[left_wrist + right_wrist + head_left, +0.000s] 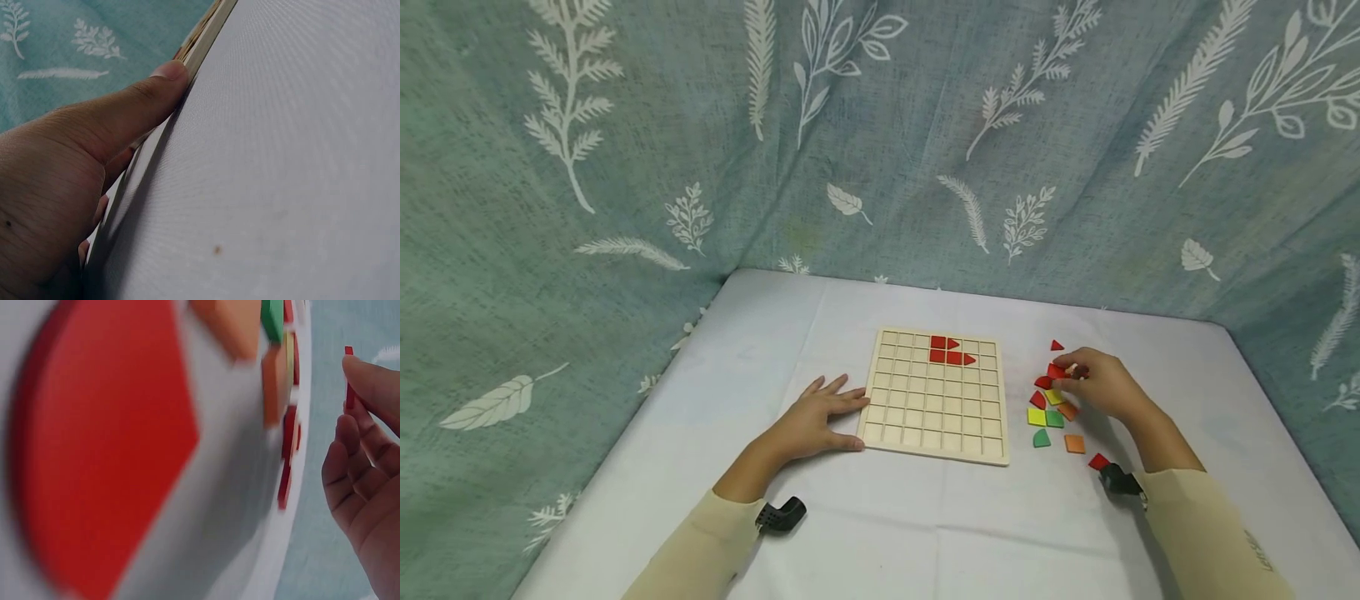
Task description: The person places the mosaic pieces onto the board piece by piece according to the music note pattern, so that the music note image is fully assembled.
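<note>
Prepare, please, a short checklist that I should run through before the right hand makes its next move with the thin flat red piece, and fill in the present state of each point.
1. Right hand pinches the thin flat red piece between thumb and finger: ok.
2. Full outline of that piece visible: cannot tell; the right wrist view shows it edge-on.
3. Left hand touches the left edge of the pale wooden grid board: ok.
4. Flat red pieces on the board appear seated in its cells: ok.
5. Loose red, yellow, green and orange flat pieces well separated: not ok; several crowd together.
</note>
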The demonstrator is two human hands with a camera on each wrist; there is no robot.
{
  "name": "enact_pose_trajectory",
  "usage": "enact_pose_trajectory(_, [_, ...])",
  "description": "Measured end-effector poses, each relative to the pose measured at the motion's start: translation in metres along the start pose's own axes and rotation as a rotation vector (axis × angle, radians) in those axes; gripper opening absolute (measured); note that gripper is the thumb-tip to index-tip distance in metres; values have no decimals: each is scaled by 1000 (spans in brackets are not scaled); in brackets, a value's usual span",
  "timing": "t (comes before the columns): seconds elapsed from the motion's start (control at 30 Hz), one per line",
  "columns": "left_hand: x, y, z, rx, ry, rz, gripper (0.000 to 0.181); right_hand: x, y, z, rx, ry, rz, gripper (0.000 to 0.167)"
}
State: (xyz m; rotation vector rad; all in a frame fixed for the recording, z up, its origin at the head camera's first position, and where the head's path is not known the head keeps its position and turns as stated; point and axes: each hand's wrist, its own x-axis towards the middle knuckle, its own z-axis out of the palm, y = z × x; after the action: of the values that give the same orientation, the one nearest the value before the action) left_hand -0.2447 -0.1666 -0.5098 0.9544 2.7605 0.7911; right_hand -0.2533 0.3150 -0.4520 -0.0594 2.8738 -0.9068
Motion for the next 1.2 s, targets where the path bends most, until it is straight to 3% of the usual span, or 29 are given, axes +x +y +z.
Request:
enact_pose_trajectory(0.2, [0, -1, 1, 0, 6, -3, 87, 11, -16, 13, 20, -20, -44, 35])
enact_pose_trajectory(0.5, [1, 0, 1, 11, 15, 0, 86, 25, -42, 31, 28, -18, -179, 34])
enact_pose_trajectory(0.77, [-1, 0, 2, 18, 16, 2, 85, 32, -57, 41, 59, -40, -166, 34])
enact_pose_trajectory(1.0, [0, -1, 2, 25, -2, -12, 87, 37, -67, 50, 78, -31, -239, 35])
enact_pose_trajectory(1.2, [0, 0, 1, 24, -3, -9, 87, 40, -78, 59, 94, -44, -244, 34])
